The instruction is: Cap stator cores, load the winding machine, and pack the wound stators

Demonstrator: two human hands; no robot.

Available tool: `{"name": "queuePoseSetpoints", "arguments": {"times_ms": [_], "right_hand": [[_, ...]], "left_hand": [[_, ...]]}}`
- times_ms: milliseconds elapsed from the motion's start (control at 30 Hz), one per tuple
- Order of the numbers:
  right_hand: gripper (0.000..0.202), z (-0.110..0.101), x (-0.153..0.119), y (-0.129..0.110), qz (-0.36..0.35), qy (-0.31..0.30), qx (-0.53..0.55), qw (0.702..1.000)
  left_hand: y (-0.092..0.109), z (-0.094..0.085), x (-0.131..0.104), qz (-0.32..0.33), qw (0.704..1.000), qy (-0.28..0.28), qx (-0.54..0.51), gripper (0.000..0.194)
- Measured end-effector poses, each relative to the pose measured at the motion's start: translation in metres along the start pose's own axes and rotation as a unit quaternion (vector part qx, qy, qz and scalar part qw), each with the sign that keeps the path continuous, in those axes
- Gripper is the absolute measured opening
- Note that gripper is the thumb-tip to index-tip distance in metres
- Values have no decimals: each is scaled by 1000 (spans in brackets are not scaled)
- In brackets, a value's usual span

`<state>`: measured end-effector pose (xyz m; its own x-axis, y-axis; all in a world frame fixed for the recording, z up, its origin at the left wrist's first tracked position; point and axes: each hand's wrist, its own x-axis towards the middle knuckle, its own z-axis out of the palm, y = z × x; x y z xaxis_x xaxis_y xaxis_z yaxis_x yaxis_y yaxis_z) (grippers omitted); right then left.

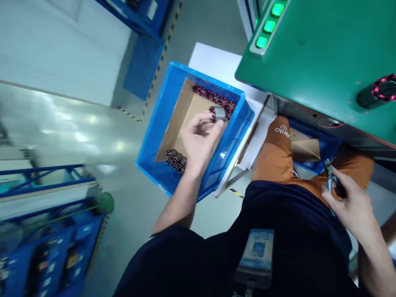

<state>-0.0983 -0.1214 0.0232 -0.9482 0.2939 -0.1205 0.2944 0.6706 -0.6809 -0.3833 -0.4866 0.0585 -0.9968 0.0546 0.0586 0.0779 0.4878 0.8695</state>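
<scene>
My left hand (201, 138) is over the blue crate (154, 123), thumb and fingers closed on a motor stator (219, 113) with a silver side and red-black windings. Beneath it, a row of stators (210, 95) lines one inner edge of the crate, and another dark group (176, 161) sits at the opposite end; brown cardboard lies under them. Above my lap, my right hand (351, 202) holds a pair of blue-handled cutting pliers (329, 175), their jaws pointing away from me. One more stator (379, 90) stands on the green tabletop at the right.
The green tabletop (324, 49) carries a strip of green lit buttons (269, 26) at its corner. Below the table is another blue bin (328, 148) with cardboard. Blue racks (55, 247) stand at the lower left, and a white panel (62, 45) at the upper left.
</scene>
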Motion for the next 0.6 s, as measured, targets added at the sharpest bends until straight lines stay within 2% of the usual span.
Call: {"name": "queuePoseSetpoints", "arguments": {"times_ms": [67, 133, 200, 300, 400, 467, 533, 600], "right_hand": [[55, 2, 3, -2, 2, -11, -6, 1000], [58, 2, 7, -7, 12, -28, -26, 999], [63, 1, 10, -14, 23, -45, -49, 998], [66, -3, 11, -17, 30, -43, -58, 997], [68, -5, 6, -11, 39, -31, -57, 997], [67, -5, 1, -6, 58, -31, -58, 996], [63, -3, -4, -4, 78, -31, -49, 995], [58, 1, -7, -8, 88, -33, -25, 995]], "left_hand": [[-27, -28, 33, 12, 984, 6, 179, 63], [-53, -36, 61, -8, 969, -11, 246, 41], [-74, -28, 82, -33, 964, -37, 261, 23], [-92, -4, 97, -61, 960, -71, 265, 15], [-92, 11, 97, -69, 960, -88, 255, 19], [-83, 8, 95, -62, 962, -90, 250, 34], [-67, -1, 92, -47, 963, -84, 251, 46], [-40, -6, 92, -8, 969, -78, 233, 50]]}}
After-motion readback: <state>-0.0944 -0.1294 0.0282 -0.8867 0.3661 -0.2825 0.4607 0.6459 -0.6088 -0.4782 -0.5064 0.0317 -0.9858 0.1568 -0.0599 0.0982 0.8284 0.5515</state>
